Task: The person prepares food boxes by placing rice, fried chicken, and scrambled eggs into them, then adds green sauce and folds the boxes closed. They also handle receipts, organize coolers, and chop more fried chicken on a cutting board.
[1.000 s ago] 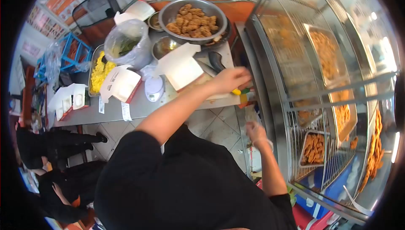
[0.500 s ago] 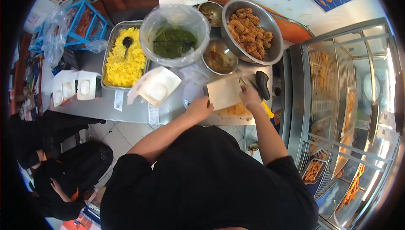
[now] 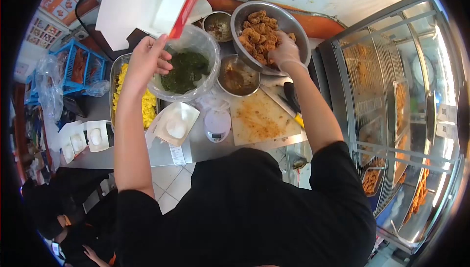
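My left hand [image 3: 147, 63] is raised at the upper left, thumb and fingers pinching the lower edge of a white takeaway box [image 3: 142, 10] with a red side. Part of that box passes out of the top of the view. My right hand [image 3: 284, 49], in a clear glove, reaches into a large metal bowl [image 3: 304, 51] and closes over fried chicken [image 3: 257, 34]; its fingertips are partly hidden. Below my left hand stands a bag-lined tub [image 3: 214, 66] of dark green leafy food [image 3: 186, 73]. A small open box [image 3: 157, 122] with white rice [image 3: 176, 128] sits nearer me.
A crumb-covered cutting board [image 3: 264, 125], a yellow-handled knife [image 3: 298, 119] and a kitchen scale [image 3: 217, 122] lie at the front. Two small metal bowls [image 3: 240, 76] stand behind. Yellow rice [image 3: 148, 112] fills a tray at left. A glass display cabinet [image 3: 338, 71] borders the right.
Both hands have left the board area. My left hand has moved up and left with the box; my right hand has gone up into the chicken bowl. The board and scale now show more fully.
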